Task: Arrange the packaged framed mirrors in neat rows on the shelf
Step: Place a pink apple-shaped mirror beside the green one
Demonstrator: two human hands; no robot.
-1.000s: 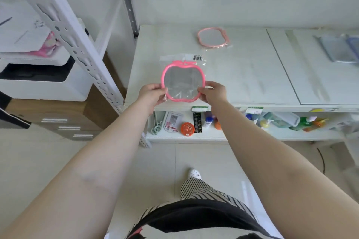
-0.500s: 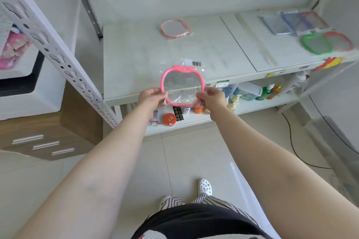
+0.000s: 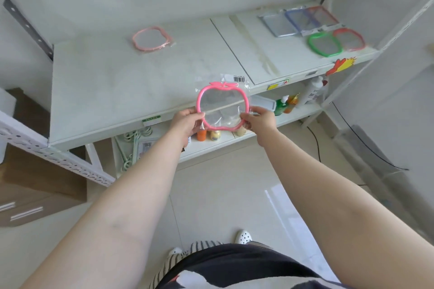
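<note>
White shelf before us, both our arms stretched forward, left hand and right hand pinching opposite lower sides of the bagged pink apple-shaped mirror, held upright in the air above the shelf's front edge, peach mirror near its back edge, green mirror at its right end.

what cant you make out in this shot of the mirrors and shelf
Head view only:
- Barcode label on the held pink mirror: print too small to read.
- Lower shelf: items partly hidden by the left hand, right hand and the top shelf.
- Red-framed mirror: partly covered by the green-framed mirror.
- Price tags on the shelf edge: text blurred.
</note>
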